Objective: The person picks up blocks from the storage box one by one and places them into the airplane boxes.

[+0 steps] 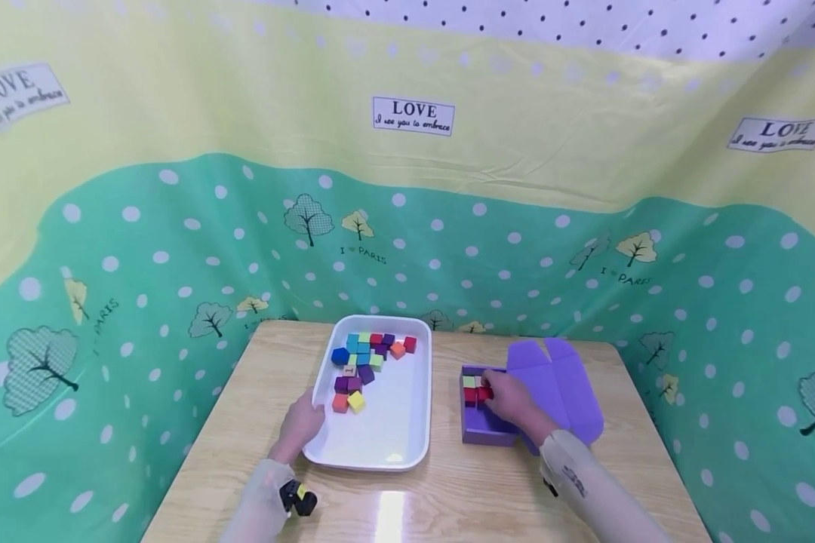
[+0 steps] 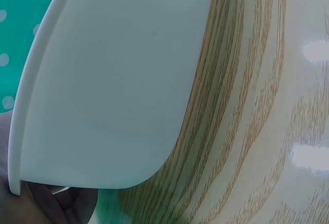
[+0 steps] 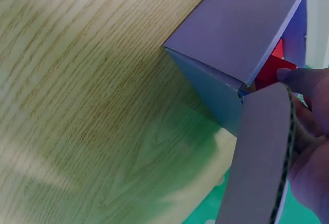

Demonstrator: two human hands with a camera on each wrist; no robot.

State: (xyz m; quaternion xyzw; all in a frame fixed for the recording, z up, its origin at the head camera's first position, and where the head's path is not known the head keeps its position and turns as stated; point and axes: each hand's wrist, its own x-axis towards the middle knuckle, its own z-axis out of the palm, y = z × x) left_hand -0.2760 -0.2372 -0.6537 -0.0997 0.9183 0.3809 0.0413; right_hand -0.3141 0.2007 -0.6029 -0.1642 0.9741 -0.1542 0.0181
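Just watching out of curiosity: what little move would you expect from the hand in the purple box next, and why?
Probably letting go of the red cube: the right hand has it down inside the purple box beside other cubes, while the left hand holds the white tray.

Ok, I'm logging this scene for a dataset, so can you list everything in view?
table: one, light wood grain, under everything.
tray: one, white, left of centre on the table.
cubes in the tray: over a dozen, mixed colours, clustered at its far end.
box: one, purple, flaps open, right of the tray.
cubes in the box: a few, red and green, partly hidden.
backdrop cloth: one, green and yellow, dotted, behind the table.
left hand: on the tray's near left rim.
right hand: fingers in the box on a red cube.
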